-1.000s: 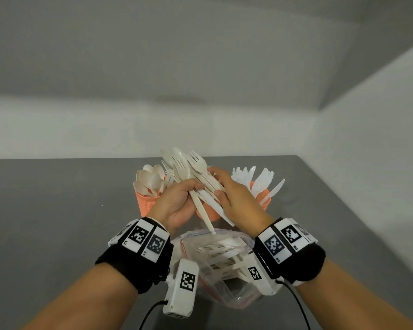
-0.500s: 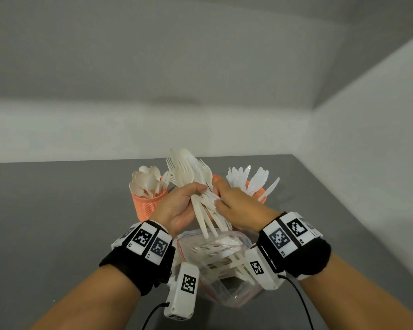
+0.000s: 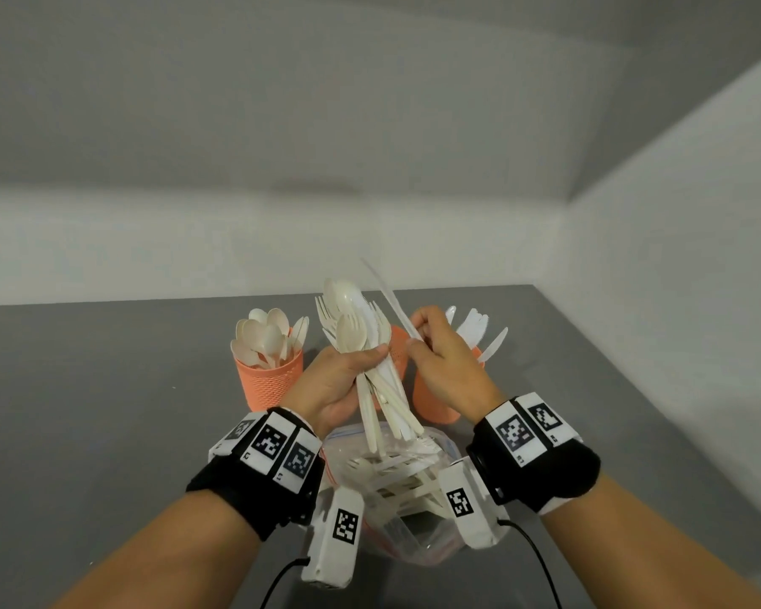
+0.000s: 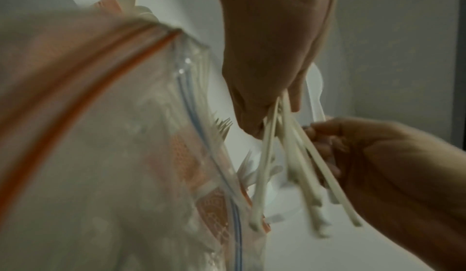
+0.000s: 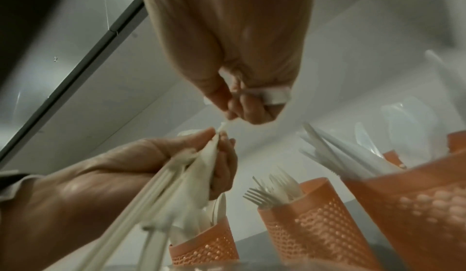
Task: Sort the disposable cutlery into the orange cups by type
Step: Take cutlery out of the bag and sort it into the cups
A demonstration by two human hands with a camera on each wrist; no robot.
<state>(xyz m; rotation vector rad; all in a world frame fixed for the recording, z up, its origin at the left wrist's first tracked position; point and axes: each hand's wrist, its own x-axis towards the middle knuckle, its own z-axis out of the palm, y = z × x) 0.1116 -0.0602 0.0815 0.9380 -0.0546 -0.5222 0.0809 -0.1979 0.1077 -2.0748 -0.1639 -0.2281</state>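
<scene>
Over the grey table (image 3: 106, 389), your left hand (image 3: 339, 380) curls its fingers round a mixed cutlery bundle (image 3: 370, 345) while your right hand (image 3: 440, 362) pinches one white knife (image 3: 392, 301).

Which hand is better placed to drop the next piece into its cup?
Right. The right hand pinches one white knife, apart from the bundle, just in front of the knife cup. The left hand is occupied gripping that bundle.
</scene>
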